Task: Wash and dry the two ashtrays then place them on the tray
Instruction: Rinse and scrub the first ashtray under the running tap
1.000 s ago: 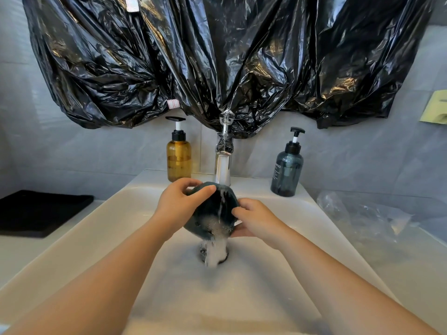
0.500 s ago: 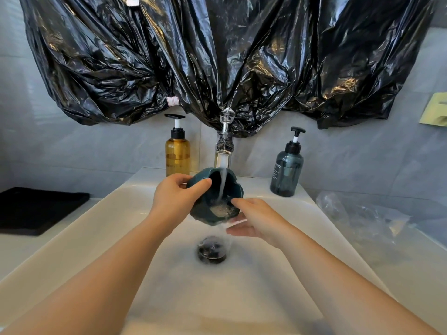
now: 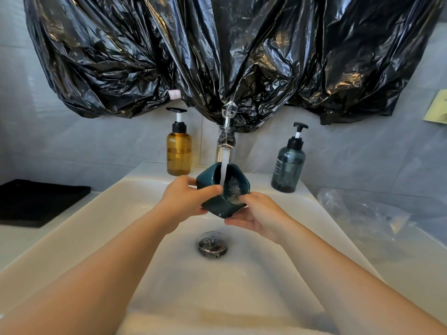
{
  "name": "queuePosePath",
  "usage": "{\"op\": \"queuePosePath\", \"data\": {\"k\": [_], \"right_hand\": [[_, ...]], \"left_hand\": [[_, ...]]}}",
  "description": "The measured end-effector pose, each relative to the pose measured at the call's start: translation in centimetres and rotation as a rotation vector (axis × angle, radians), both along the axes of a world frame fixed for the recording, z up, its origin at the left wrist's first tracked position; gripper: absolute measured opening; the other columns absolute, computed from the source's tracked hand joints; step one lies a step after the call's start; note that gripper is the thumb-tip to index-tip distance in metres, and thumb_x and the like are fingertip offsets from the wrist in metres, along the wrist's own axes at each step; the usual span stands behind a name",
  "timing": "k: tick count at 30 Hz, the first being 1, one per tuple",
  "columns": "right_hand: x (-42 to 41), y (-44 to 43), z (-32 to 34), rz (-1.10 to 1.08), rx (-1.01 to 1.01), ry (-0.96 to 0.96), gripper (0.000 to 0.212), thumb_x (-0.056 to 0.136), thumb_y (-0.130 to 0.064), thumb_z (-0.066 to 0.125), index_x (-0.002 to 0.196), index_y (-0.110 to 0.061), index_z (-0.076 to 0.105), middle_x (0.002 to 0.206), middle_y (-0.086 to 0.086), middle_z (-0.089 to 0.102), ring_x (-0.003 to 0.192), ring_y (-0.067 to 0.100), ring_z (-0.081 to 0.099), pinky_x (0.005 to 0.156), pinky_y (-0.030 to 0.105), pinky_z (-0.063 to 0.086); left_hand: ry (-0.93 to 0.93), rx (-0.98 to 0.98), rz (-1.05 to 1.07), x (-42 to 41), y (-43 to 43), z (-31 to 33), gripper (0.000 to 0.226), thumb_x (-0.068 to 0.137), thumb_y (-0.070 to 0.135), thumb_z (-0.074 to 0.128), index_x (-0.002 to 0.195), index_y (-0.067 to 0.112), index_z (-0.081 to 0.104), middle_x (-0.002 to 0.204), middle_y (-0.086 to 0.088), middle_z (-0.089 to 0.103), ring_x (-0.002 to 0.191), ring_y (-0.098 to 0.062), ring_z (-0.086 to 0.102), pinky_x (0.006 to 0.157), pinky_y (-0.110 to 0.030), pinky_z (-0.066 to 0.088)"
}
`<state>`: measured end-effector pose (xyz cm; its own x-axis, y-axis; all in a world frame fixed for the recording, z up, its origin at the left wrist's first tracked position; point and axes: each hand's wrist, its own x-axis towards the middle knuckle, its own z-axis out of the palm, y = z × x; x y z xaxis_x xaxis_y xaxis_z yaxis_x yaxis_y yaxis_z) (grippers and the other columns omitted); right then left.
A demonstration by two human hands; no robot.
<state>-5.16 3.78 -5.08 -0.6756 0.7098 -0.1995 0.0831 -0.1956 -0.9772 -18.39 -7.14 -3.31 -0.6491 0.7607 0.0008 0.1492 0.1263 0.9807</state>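
A dark teal ashtray (image 3: 215, 205) is held over the white sink (image 3: 101, 213), its hollow tilted toward me. Water from the tap (image 3: 226, 143) runs straight into the hollow. My left hand (image 3: 186, 198) grips the ashtray's left side, thumb over its rim. My right hand (image 3: 256, 215) is under its right side, with the thumb reaching into the wet hollow and the fingers held fairly straight below. A black tray (image 3: 36, 201) lies on the counter at the left. No second ashtray is in view.
An amber pump bottle (image 3: 179, 151) stands left of the tap and a dark blue-grey one (image 3: 287, 166) right of it. The drain (image 3: 212, 245) sits below the hands. Crumpled clear plastic (image 3: 358, 211) lies on the right counter. Black plastic sheeting (image 3: 229, 52) hangs above the sink.
The ashtray was underside-up with water pouring off it; it is turned hollow-up under the stream. My right thumb has moved into the hollow.
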Motion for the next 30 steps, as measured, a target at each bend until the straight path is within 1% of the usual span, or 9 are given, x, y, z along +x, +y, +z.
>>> {"op": "queuePosePath", "data": {"k": [4,8,12,15,18,20,24,27,30], "right_hand": [[-0.2,-0.2,-0.1,0.087,0.088,-0.089,0.033,0.100,-0.028,0.052,0.126,-0.007,0.055,0.111,0.022,0.068,0.088,0.031,0.074,0.078,0.035,0.061],[-0.1,-0.2,0.0,0.129,0.133,-0.110,0.033,0.102,-0.030,0.049,0.131,-0.015,0.051,0.119,0.017,0.065,0.089,0.030,0.074,0.085,0.038,0.060],[0.1,-0.4,0.0,0.117,0.216,-0.136,0.034,0.102,-0.028,0.047,0.131,-0.010,0.050,0.110,0.015,0.064,0.080,0.030,0.071,0.084,0.039,0.060],[0.2,-0.2,0.0,0.049,0.263,-0.188,0.041,0.100,-0.033,0.050,0.136,-0.013,0.046,0.114,0.015,0.060,0.090,0.034,0.071,0.085,0.041,0.059],[0.1,-0.1,-0.2,0.036,0.278,-0.224,0.047,0.099,-0.035,0.052,0.140,-0.014,0.044,0.115,0.014,0.061,0.090,0.032,0.072,0.085,0.040,0.060],[0.0,-0.1,-0.2,0.039,0.292,-0.243,0.048,0.099,-0.036,0.053,0.141,-0.014,0.044,0.116,0.012,0.061,0.091,0.030,0.072,0.085,0.039,0.060],[-0.1,-0.2,-0.1,0.053,0.310,-0.251,0.046,0.098,-0.038,0.052,0.138,-0.015,0.047,0.115,0.011,0.062,0.093,0.028,0.072,0.085,0.038,0.060],[-0.1,-0.4,0.1,0.095,0.272,-0.214,0.040,0.101,-0.039,0.047,0.130,-0.013,0.053,0.118,0.013,0.065,0.094,0.029,0.072,0.087,0.039,0.059],[0.1,-0.8,0.4,0.130,0.160,-0.106,0.033,0.104,-0.031,0.042,0.126,-0.011,0.054,0.120,0.015,0.065,0.090,0.028,0.072,0.077,0.036,0.061]], "left_hand": [[0.046,0.119,0.107,-0.4,-0.1,0.1,0.049,0.083,0.033,0.072,0.123,0.010,0.054,0.109,-0.014,0.065,0.096,-0.028,0.067,0.078,-0.043,0.060],[0.214,0.125,0.154,-0.4,-0.6,0.2,0.042,0.085,0.037,0.069,0.122,0.017,0.059,0.110,-0.007,0.065,0.098,-0.025,0.062,0.070,-0.030,0.056],[0.264,0.154,0.111,0.0,-1.1,0.3,0.042,0.072,0.029,0.083,0.110,0.026,0.067,0.100,0.005,0.069,0.093,-0.017,0.065,0.076,-0.028,0.056],[0.436,0.131,0.129,0.4,-1.4,0.5,0.049,0.069,0.025,0.085,0.114,0.027,0.067,0.097,0.011,0.064,0.093,-0.012,0.060,0.067,-0.015,0.045],[0.520,0.158,0.168,0.3,-1.7,0.7,0.045,0.070,0.022,0.083,0.109,0.034,0.064,0.092,0.014,0.061,0.081,-0.004,0.058,0.052,-0.007,0.041],[0.486,0.189,0.209,0.0,-1.9,0.8,0.042,0.072,0.025,0.082,0.107,0.036,0.061,0.090,0.015,0.059,0.079,-0.002,0.057,0.050,-0.007,0.042],[0.239,0.173,0.292,-0.7,-1.2,0.6,0.050,0.072,0.042,0.080,0.116,0.022,0.066,0.104,0.002,0.065,0.095,-0.019,0.061,0.077,-0.032,0.054],[0.026,0.141,0.231,-0.6,-0.4,0.1,0.047,0.069,0.047,0.080,0.107,0.021,0.069,0.107,-0.004,0.068,0.096,-0.025,0.063,0.081,-0.040,0.057],[-0.084,0.155,0.163,-0.4,-0.3,-0.2,0.046,0.069,0.047,0.080,0.104,0.019,0.069,0.104,-0.007,0.069,0.098,-0.028,0.065,0.085,-0.048,0.057]]}}
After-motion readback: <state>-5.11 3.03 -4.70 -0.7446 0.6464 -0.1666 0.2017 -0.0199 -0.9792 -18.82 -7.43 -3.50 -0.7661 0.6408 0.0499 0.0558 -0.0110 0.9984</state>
